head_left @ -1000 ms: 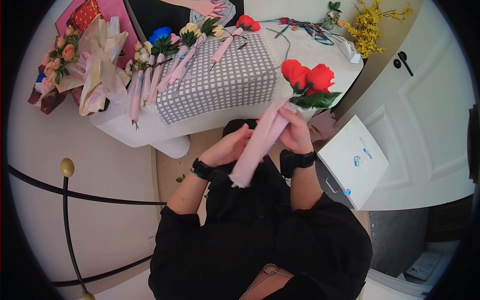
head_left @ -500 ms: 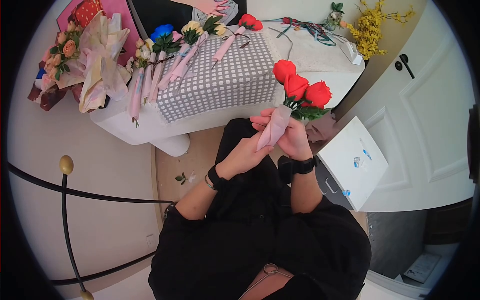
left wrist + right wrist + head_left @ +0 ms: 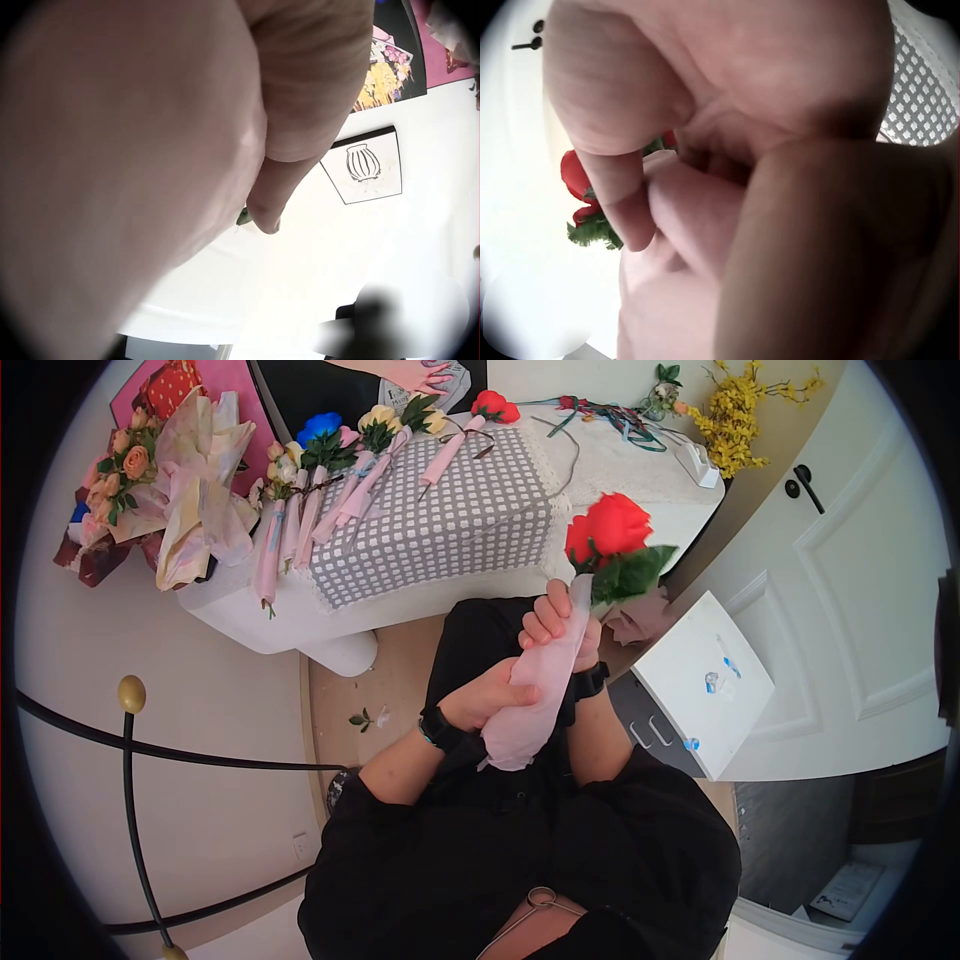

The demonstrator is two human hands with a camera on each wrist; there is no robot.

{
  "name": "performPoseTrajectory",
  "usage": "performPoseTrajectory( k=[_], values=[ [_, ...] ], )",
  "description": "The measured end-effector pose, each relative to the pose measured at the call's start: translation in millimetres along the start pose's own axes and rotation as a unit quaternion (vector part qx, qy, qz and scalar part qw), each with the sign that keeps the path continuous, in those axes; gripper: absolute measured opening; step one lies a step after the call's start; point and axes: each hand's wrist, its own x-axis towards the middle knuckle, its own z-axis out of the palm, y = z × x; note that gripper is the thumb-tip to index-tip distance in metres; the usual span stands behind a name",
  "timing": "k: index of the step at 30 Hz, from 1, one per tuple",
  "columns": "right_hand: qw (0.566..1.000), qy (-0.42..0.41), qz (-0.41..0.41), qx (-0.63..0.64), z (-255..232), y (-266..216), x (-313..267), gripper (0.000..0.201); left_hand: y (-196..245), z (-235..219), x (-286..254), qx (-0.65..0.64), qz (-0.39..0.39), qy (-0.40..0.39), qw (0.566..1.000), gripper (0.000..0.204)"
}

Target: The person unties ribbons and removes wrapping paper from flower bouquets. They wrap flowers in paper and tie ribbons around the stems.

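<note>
Pink wrapping paper (image 3: pixel 535 695) encloses the stems of a bunch of red roses (image 3: pixel 612 525) with green leaves (image 3: pixel 635 573), tilted in front of the body. My left hand (image 3: pixel 490 695) grips the paper lower down, its thumb across the front. Higher up, my right hand (image 3: pixel 560 622) curls its fingers round the paper just below the blooms. In the right wrist view the right hand (image 3: pixel 727 82) covers part of the pink paper (image 3: pixel 667 315), red petals (image 3: pixel 574 177) beyond. The left wrist view is mostly filled by the left hand (image 3: pixel 150 150).
Several pink-wrapped flowers (image 3: pixel 365 490) lie on the checked cloth (image 3: pixel 450 510) over the white table. A larger bouquet (image 3: pixel 205 490) stands at the table's left end, yellow flowers (image 3: pixel 735 420) at the back right. A white-topped drawer cabinet (image 3: pixel 690 660) is at the right.
The bunch has turned, and more of its pink wrapping faces the head camera. My left hand has moved slightly down; my right fingers now curl over the paper's upper part.
</note>
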Motion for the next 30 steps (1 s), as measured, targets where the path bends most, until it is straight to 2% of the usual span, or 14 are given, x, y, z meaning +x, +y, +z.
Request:
performPoseTrajectory(
  k=[3, 5, 6, 7, 9, 16, 17, 19, 20, 22, 24, 25, 27, 30],
  values=[
    [0.979, 0.078, 0.037, -0.184, 24, -13, 7, 0.017, 10, -8, 5, 0.112, -0.016, 0.056, 0.992, 0.048],
    [0.864, 0.340, 0.041, -0.369, 43, -12, 11, 0.012, 20, -16, 9, 0.379, 0.049, 0.156, 0.911, 0.045],
    [0.859, 0.333, 0.015, -0.389, 37, -14, 9, 0.022, 21, -17, 7, 0.513, 0.068, 0.193, 0.834, 0.035],
    [0.858, 0.333, 0.016, -0.390, 36, -12, 8, 0.022, 18, -17, 8, 0.512, 0.068, 0.192, 0.834, 0.035],
    [0.814, 0.391, -0.040, -0.427, 35, -5, 11, 0.024, 8, -16, 12, 0.663, 0.108, 0.243, 0.700, 0.029],
    [0.760, 0.451, -0.131, -0.449, 31, 4, 16, 0.024, -2, -16, 24, 0.735, 0.206, 0.355, 0.539, 0.018],
    [0.765, 0.441, -0.133, -0.451, 31, 3, 16, 0.025, -3, -20, 25, 0.735, 0.206, 0.356, 0.539, 0.018],
    [0.769, 0.431, -0.135, -0.452, 32, -1, 16, 0.027, -4, -27, 26, 0.666, 0.177, 0.319, 0.651, 0.017],
    [0.822, 0.386, -0.110, -0.404, 35, -4, 16, 0.030, -2, -27, 25, 0.665, 0.178, 0.319, 0.651, 0.017],
    [0.868, 0.339, -0.085, -0.352, 37, -11, 10, 0.033, 3, -25, 19, 0.396, 0.062, 0.177, 0.899, 0.020],
    [0.938, 0.238, -0.039, -0.250, 31, -20, -2, 0.035, 13, -23, 11, 0.335, 0.011, 0.094, 0.937, 0.020],
    [0.938, 0.237, -0.039, -0.249, 25, -26, -8, 0.035, 17, -22, 8, 0.267, -0.041, 0.010, 0.963, 0.021],
    [0.942, 0.155, 0.008, -0.296, 24, -30, -11, 0.033, 16, -20, 7, 0.257, -0.051, -0.005, 0.965, 0.019],
    [0.895, 0.262, -0.015, -0.362, 22, -29, -8, 0.023, 11, -22, 13, 0.289, -0.043, 0.028, 0.956, 0.019]
  ],
)
